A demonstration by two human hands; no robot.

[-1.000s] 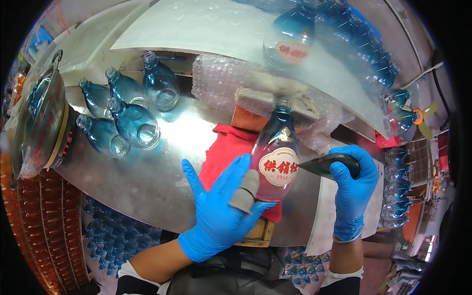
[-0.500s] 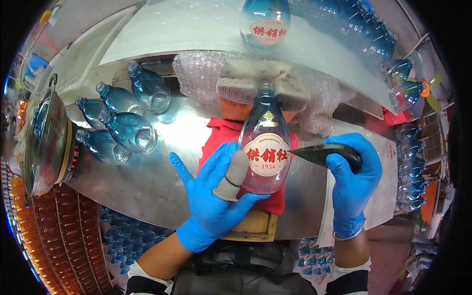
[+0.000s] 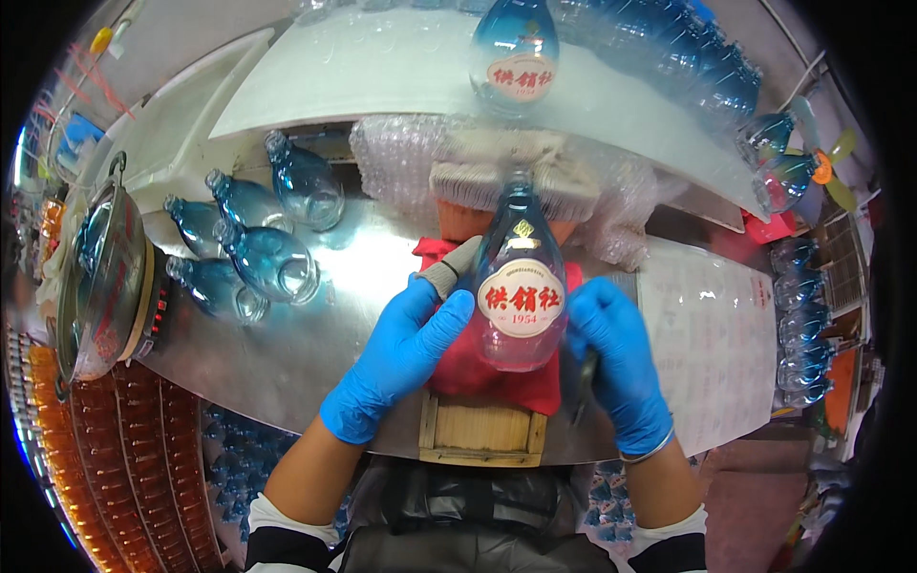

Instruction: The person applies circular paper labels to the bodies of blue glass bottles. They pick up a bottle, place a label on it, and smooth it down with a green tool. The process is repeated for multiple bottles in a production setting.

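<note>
Left fingertips: hidden behind the labelled bottle [image 3: 521, 286] gripped by the left hand [image 3: 406, 353].
Dark tool: mostly covered under the right hand [image 3: 611, 358].
Red cloth [image 3: 478, 377]: largely hidden beneath the grip.
Bottles far right: blurred, cut by the rim.

A labelled bottle [image 3: 521, 286] lay on a cloth [image 3: 497, 377] at the middle of the counter [image 3: 315, 353], between both hands. Left of it lay a cluster of unlabelled bottles [image 3: 253, 253]. Behind it sat a brush [image 3: 506, 181] on bubble wrap [image 3: 392, 158], with another labelled bottle [image 3: 516, 53] farther back.
</note>
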